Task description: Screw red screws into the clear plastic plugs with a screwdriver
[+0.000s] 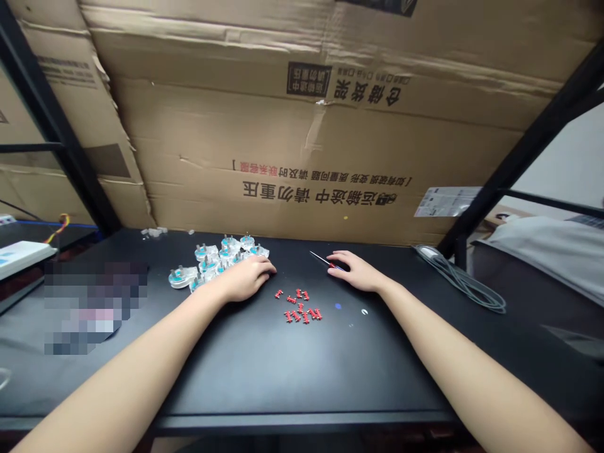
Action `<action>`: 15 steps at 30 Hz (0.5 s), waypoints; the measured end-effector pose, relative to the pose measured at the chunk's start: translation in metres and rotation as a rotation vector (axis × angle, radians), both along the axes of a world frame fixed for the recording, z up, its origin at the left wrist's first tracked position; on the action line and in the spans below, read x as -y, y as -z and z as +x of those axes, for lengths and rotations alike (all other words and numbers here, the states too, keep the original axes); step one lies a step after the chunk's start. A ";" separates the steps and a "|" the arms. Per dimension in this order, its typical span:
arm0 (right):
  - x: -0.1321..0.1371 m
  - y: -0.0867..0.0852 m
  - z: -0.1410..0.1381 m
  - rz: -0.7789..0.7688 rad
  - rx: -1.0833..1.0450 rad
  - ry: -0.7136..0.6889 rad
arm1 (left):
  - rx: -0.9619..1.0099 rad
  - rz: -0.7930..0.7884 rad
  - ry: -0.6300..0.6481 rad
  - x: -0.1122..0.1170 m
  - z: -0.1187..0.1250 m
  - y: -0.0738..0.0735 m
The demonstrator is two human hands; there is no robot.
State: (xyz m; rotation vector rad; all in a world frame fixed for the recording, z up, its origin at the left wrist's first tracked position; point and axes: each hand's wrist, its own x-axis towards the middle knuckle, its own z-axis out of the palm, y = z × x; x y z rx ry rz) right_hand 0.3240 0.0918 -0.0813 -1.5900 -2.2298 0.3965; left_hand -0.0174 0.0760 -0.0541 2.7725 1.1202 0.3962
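Observation:
My left hand (246, 278) lies on the black tabletop, its fingers loosely bent and apart, with no object visible in them. Right beside it, partly covered by it, sits a group of clear plastic plug parts (206, 253) with blue inserts and metal prongs. My right hand (355, 270) rests palm down with fingers apart around a thin screwdriver (321, 258) with a red and blue handle. The fingers do not appear closed on the handle. Between the hands lie several small red parts with metal ends (306, 317).
Cardboard (283, 132) stands along the back, between black metal posts (500, 145). A coiled grey cable (467, 280) lies at the right. Small clear pieces (155, 233) are at the back left, and a white power strip (26, 258) is at the far left. A blue spot (338, 306) lies near the red parts.

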 end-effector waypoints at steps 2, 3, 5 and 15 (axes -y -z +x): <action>-0.001 0.001 0.000 0.002 0.000 -0.004 | 0.002 0.004 -0.001 0.000 0.000 0.000; -0.001 0.001 0.001 0.002 0.000 -0.006 | 0.003 0.005 -0.001 0.000 0.000 0.000; -0.002 0.001 0.001 0.002 0.000 -0.008 | 0.007 0.008 -0.002 -0.001 0.000 0.001; -0.002 0.002 0.001 0.011 0.000 -0.023 | 0.030 0.011 -0.002 -0.001 -0.001 0.003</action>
